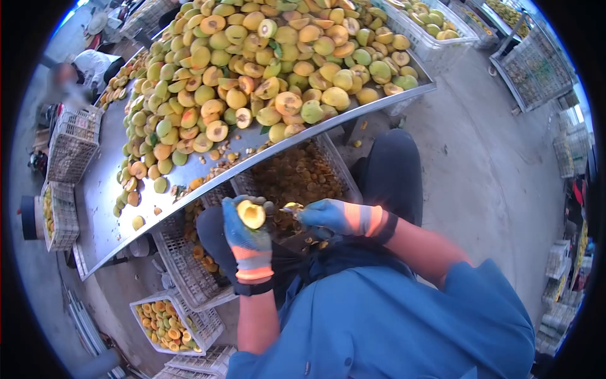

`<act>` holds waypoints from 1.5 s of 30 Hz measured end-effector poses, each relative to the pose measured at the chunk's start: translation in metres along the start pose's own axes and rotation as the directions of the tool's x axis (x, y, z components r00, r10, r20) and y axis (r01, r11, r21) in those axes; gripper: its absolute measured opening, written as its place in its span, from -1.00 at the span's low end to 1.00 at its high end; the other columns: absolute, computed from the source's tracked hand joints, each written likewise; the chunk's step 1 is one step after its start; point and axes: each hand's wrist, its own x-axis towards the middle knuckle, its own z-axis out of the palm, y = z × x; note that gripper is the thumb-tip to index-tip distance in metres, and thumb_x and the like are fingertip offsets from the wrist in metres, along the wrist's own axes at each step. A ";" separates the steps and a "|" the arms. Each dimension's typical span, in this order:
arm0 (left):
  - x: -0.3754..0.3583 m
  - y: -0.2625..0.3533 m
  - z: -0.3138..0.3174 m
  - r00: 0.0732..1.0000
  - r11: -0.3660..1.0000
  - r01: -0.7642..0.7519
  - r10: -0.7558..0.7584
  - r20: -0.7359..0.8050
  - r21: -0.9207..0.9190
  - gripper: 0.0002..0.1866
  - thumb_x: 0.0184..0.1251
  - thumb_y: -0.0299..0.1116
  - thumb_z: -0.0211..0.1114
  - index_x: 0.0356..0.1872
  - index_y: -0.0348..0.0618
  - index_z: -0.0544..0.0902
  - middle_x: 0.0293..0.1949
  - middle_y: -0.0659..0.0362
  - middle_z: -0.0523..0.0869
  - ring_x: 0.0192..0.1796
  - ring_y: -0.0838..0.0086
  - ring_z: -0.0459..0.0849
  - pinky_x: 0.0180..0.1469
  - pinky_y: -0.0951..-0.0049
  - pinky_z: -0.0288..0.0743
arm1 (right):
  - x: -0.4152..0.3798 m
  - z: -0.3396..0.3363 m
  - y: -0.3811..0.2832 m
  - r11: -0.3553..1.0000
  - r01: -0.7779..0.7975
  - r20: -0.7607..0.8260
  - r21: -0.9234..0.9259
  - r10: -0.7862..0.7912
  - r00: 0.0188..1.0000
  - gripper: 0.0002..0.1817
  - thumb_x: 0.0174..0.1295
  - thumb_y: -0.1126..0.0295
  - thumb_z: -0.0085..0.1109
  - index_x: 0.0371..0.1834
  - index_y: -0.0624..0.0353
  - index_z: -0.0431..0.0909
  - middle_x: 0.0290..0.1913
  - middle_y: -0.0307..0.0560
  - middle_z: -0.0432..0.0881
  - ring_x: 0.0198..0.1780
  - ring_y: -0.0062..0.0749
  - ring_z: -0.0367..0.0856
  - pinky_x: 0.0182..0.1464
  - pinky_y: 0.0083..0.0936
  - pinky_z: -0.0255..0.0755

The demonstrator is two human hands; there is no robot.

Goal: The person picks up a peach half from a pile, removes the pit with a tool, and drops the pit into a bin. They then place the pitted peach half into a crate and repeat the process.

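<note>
My left hand [238,235], in a blue, grey and orange glove, is closed around a halved yellow peach [251,215]. Its hollowed cut face points up. To its right, my right hand [329,216], in a matching glove, grips a small metal tool [285,210] whose exact kind is hard to make out. A bit of fruit [293,205] shows at the tool, a short gap away from the peach half. Below both hands, a crate [341,165] holds many brown-orange pits and scraps. A large heap of halved peaches [252,76] covers the metal table ahead.
The metal table's raised edge [252,161] runs diagonally just beyond my hands. A crate of hollowed peach halves [140,303] stands on the floor at lower left, near another crate [183,259]. Stacked crates [74,142] flank the table's left end. Another person [95,66] sits at far left.
</note>
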 end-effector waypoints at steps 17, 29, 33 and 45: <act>0.207 -0.060 -0.040 0.954 0.481 -0.205 0.294 0.064 0.853 -0.44 0.27 -0.08 0.48 0.19 -0.23 0.69 0.13 -0.12 0.69 0.17 -0.07 0.64 0.27 0.09 0.51 | 0.013 0.015 0.015 0.502 -0.070 -0.266 -0.862 -0.332 0.905 -0.57 0.50 0.03 0.07 0.03 0.24 0.49 -0.40 0.37 0.70 -0.34 0.41 0.69 -0.26 0.19 0.52; 0.209 -0.095 -0.004 0.993 0.946 -0.081 0.105 -0.060 0.312 -0.63 0.27 -0.33 0.47 0.01 -0.16 0.54 -0.12 0.11 0.64 -0.12 0.26 0.67 -0.03 0.29 0.60 | 0.007 0.017 -0.044 0.779 0.355 -0.339 -0.518 -0.567 0.751 -0.75 0.52 0.35 0.11 0.04 0.34 0.52 -0.27 0.27 0.67 -0.30 0.18 0.73 -0.34 -0.09 0.53; 0.133 -0.033 0.008 0.967 0.711 0.213 -0.252 0.040 -0.670 -0.67 0.53 -0.15 0.19 0.12 -0.13 0.56 0.01 0.13 0.64 -0.01 0.31 0.69 0.07 0.18 0.71 | 0.014 0.018 -0.082 0.561 0.475 -0.140 -0.677 -0.733 0.666 -0.76 0.51 0.49 0.05 0.12 0.41 0.52 -0.14 0.28 0.60 -0.28 0.14 0.70 -0.38 -0.13 0.52; 0.019 0.011 0.034 0.946 0.598 0.232 -0.322 0.036 -0.767 -0.52 0.70 0.09 -0.03 0.15 -0.13 0.53 -0.08 0.06 0.69 0.01 0.26 0.69 0.12 0.25 0.62 | 0.034 0.056 -0.071 0.489 0.290 -0.173 -0.822 -0.702 0.691 -0.63 0.57 0.15 0.01 -0.04 0.33 0.47 -0.47 0.36 0.64 -0.42 0.36 0.66 -0.37 0.13 0.49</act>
